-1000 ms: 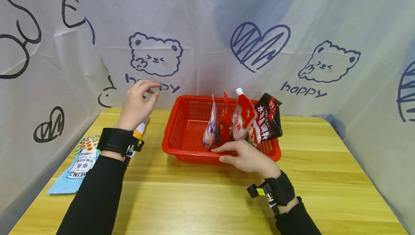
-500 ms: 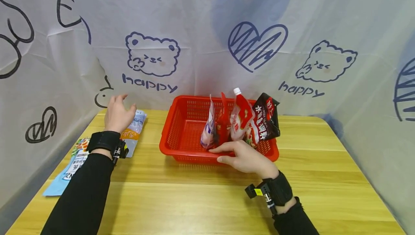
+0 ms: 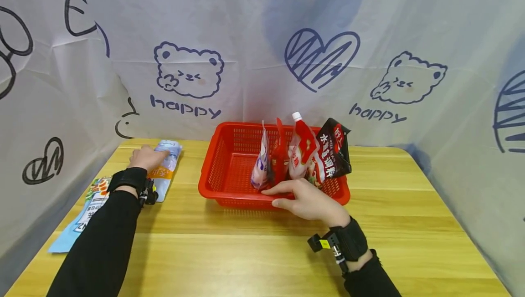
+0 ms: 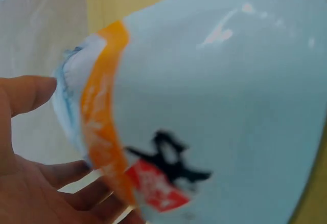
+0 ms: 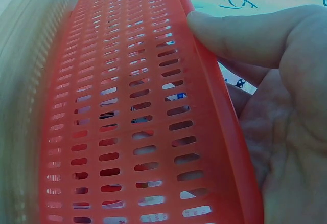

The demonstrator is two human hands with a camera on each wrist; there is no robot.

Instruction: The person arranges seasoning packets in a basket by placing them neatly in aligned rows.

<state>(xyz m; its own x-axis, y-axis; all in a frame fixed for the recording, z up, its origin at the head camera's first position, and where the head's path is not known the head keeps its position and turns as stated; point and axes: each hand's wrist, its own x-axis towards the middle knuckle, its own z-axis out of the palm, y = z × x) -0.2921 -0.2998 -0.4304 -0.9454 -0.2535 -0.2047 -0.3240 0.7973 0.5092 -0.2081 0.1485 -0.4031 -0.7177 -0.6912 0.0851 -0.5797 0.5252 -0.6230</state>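
At the far left of the table in the head view, my left hand [image 3: 145,157] is on a light blue pouch [image 3: 166,183] with an orange band. In the left wrist view, its thumb touches one edge of the pouch [image 4: 219,91] and its fingers curl at the other, with the pouch's end bunched between them. My right hand [image 3: 309,200] pinches the front rim of a red plastic basket [image 3: 231,197]. The right wrist view has the thumb outside the basket [image 5: 219,168] and the fingers behind its rim.
Upright in the basket's right half stand a white-and-purple packet [image 3: 260,169], a red packet [image 3: 280,156], a capped red-and-white spout pouch [image 3: 302,151] and a black packet [image 3: 334,149]. A blue Heinz pouch [image 3: 67,240] lies partly under my left sleeve. White cloth [image 3: 246,37] walls the table.
My left hand has moved left and down from the air beside the basket onto the light blue pouch. The right hand has stayed at the basket's rim.
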